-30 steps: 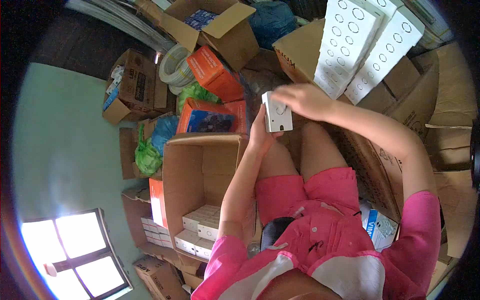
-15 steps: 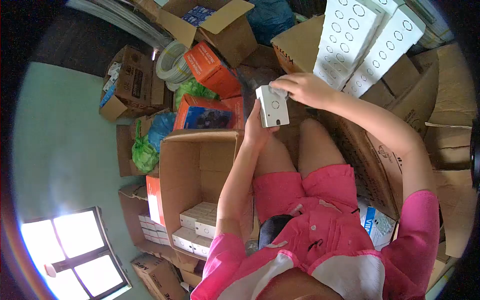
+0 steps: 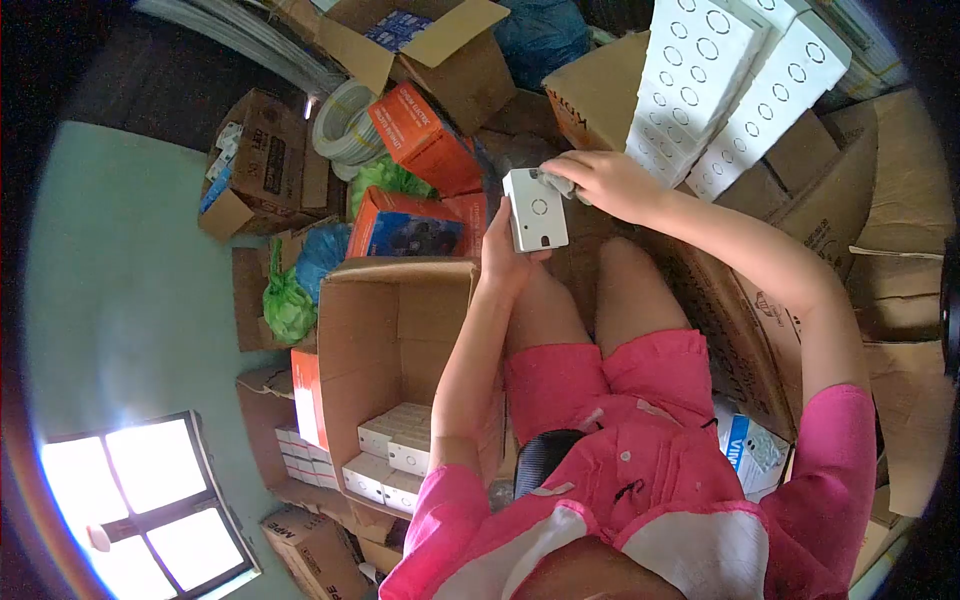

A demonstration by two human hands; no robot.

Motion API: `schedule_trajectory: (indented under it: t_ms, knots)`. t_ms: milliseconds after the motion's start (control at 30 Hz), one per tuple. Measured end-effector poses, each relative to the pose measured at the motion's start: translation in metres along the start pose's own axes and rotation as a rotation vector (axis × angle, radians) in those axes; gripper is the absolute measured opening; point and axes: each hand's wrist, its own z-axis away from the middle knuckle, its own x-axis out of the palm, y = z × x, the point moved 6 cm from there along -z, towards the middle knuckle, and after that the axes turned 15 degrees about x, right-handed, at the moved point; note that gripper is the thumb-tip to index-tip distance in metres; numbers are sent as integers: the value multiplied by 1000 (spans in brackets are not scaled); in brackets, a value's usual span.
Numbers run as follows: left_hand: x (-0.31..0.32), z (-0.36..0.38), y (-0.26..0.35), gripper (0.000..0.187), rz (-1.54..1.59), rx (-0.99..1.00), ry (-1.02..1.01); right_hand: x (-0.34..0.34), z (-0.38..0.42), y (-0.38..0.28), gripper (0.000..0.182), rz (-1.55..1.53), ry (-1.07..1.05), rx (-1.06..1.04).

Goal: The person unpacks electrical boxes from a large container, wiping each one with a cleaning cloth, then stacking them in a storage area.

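Observation:
A white electrical junction box, with a round knockout mark on its face, is gripped by my left hand above my knees. My right hand pinches a crumpled greyish cloth against the box's upper right corner. At my left stands an open cardboard carton, with several white boxes of the same kind stacked at its near end. Long stacks of white boxes with round marks rise at the upper right, beyond my right hand.
Orange boxes and an open carton with blue packs stand ahead. Coiled white tubing and green plastic bags lie farther left. A large cardboard carton is close by my right leg. A window is at lower left.
The junction box has shifted slightly left and turned its face more toward me. My right hand has moved slightly with the cloth, which stays at the box's corner.

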Motion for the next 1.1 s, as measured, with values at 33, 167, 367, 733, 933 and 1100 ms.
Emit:
schedule_trajectory:
  t_ms: [33, 167, 367, 733, 933, 1100]
  knots:
    - [-1, 0, 0, 42, -12, 2, -2, 5, 3, -2, 34, -28, -38, 17]
    - [-15, -2, 0, 43, -87, -1, -3, 24, 28, -24, 33, -81, -88, -65]
    - [-6, -1, 9, 43, -39, 34, 36, 16, 9, -2, 44, -100, -104, 118]
    - [-12, -2, 15, 41, -98, 115, 169, 30, 23, -17, 44, -274, -281, 48]
    - [-25, -5, 2, 45, -78, 69, 90, 24, 10, 8, 47, -219, -213, 184]
    - [-31, -8, 0, 56, -144, 90, 93, 21, 19, -26, 52, -317, -303, 65]
